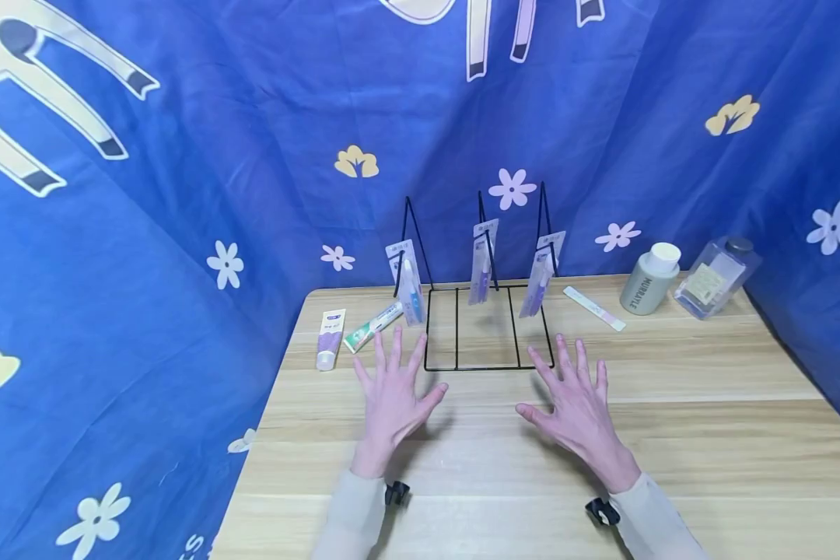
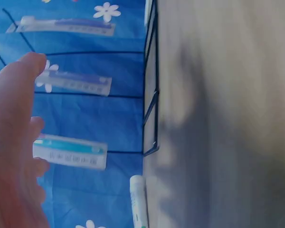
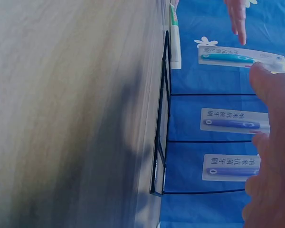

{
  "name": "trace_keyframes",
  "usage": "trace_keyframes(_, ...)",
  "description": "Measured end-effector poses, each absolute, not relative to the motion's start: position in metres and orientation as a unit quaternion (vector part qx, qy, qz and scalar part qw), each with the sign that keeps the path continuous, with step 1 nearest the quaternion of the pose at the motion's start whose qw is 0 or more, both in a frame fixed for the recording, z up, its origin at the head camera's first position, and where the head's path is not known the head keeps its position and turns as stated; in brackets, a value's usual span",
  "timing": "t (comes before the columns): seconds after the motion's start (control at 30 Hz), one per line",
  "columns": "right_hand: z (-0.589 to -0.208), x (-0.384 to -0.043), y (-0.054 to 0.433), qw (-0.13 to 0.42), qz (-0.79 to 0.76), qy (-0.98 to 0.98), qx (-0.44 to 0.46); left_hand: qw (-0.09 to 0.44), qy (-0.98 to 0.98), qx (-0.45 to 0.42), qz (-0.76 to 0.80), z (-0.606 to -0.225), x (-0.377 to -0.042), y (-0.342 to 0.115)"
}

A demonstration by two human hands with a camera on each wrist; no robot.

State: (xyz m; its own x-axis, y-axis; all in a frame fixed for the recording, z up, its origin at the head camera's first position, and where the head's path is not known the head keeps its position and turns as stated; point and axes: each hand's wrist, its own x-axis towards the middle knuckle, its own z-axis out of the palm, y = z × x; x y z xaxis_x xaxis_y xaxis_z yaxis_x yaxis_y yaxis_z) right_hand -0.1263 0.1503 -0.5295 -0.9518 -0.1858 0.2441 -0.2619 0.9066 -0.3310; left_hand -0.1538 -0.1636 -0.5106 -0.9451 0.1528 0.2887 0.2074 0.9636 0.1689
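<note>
Both hands hover over the wooden table with fingers spread, holding nothing. My left hand (image 1: 390, 404) is just in front of a green and white toothpaste tube (image 1: 374, 327) and the rack's near left corner. Close to the near right corner of the black wire rack (image 1: 490, 369) is my right hand (image 1: 575, 406). Three packaged toothbrushes hang on the rack's upright hooks: a blue one (image 1: 411, 288) at left, a purple one (image 1: 484, 272) in the middle and another purple one (image 1: 539, 284) at right. In the right wrist view, the thumb overlaps the blue toothbrush's package (image 3: 228, 57).
A purple and white tube (image 1: 330, 339) lies at the far left. Right of the rack are a slim white and pink packet (image 1: 594, 308), a grey-green bottle (image 1: 647, 284) with a white cap, and a clear bottle (image 1: 715, 280). A blue patterned cloth (image 1: 266, 155) hangs behind.
</note>
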Motion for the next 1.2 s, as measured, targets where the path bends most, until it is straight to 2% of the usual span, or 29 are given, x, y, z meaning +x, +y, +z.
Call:
trace_keyframes(0.4,-0.533,-0.125,0.147,0.110,0.190,-0.969,0.116,0.260,-0.935,-0.065,-0.232,-0.497,-0.176,-0.175)
trace_keyframes(0.53,-0.533,-0.125,0.145,0.107,0.191,-0.969,0.116,0.259,-0.921,-0.033,-0.289,-0.497,-0.195,-0.174)
trace_keyframes(0.67,-0.533,-0.125,0.145,0.101,0.193,-0.969,0.116,0.185,-0.936,0.022,-0.297,-0.502,-0.209,-0.171)
trace_keyframes(0.77,-0.534,-0.125,0.144,0.098,0.192,-0.969,0.116,0.089,-0.960,0.046,-0.260,-0.511,-0.212,-0.169)
trace_keyframes(0.93,-0.533,-0.126,0.143,0.096,0.190,-0.970,0.115,-0.059,-0.978,0.025,-0.198,-0.523,-0.205,-0.164)
trace_keyframes(1.07,-0.532,-0.129,0.140,0.087,0.190,-0.971,0.118,-0.115,-0.980,0.000,-0.162,-0.529,-0.198,-0.161)
trace_keyframes(1.2,-0.526,-0.138,0.130,0.070,0.211,-0.966,0.133,-0.139,-0.982,-0.020,-0.125,-0.533,-0.193,-0.159)
